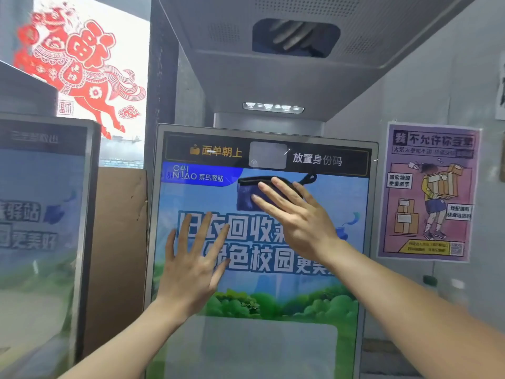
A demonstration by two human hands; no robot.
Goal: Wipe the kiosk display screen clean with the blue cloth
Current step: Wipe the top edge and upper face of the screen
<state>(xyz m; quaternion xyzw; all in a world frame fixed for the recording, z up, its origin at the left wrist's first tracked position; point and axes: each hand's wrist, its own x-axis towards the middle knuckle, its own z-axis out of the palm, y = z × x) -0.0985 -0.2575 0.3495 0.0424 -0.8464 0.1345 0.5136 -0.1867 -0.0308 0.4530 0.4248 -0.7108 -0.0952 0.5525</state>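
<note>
Left hand (191,258): fingers straight and spread, held flat at the left half of the upright glass kiosk display screen (273,299); contact cannot be confirmed.
Blue cloth (248,198): folded fabric with a dark edge, near the top of the screen, centre.
Right hand (297,214): fingers straight, pressing the cloth flat; cloth lies under the fingertips, up and left of the palm.
Risk, slip: cloth is pressed, not gripped; easing pressure may drop it.
Risk, smears: bare left palm may mark the glass.
Risk, input: pressure may trigger the touch display.

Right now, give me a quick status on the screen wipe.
Right hand flat, pressing blue cloth on upper kiosk screen. Left hand open, spread on screen. Nothing blocking.
</note>
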